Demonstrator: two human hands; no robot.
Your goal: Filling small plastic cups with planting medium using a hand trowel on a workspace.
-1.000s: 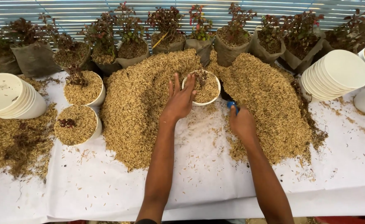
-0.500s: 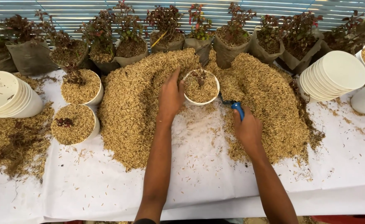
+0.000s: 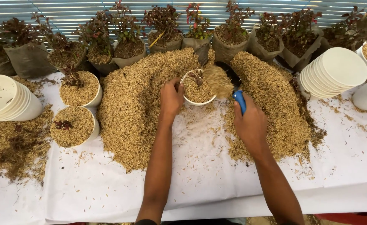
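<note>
1. Our left hand (image 3: pixel 171 98) is closed on the near-left rim of a white pot (image 3: pixel 198 89), at about 12 o'clock on the tabletop (image 3: pixel 200 166). The pot is nearly full of husk, with a small red-leaved plant (image 3: pixel 198 76) standing in it.
2. Our right hand (image 3: pixel 250 123) is clamped around the blue handle of a scoop (image 3: pixel 233 85), just beside the pot at its 3 o'clock. The scoop's dark bowl carries a heap of husk (image 3: pixel 218 81) tipped over the pot's right edge.
3. To fill well, we judge the scoop should tip slowly and keep over the pot's mouth, so the husk lands around the stem and not on the white cloth.
4. The left hand should keep the pot upright and steady; a tilted pot would spill husk toward the big pile (image 3: pixel 137 108) at 10 o'clock.
5. The plant looks small and its leaves sit close to the falling husk, so we would pour to one side of it to avoid burying it.
6. A second pile (image 3: pixel 275 108) lies at 2 o'clock, under and past the scoop, handy for refilling.
7. Two filled pots (image 3: pixel 77 106) stand at 9 o'clock, with a stack of empty white pots (image 3: pixel 8 98) lying on its side farther left and another stack (image 3: pixel 333 73) at 2 o'clock.
8. A row of bagged plants (image 3: pixel 162 31) lines the far edge.
</note>
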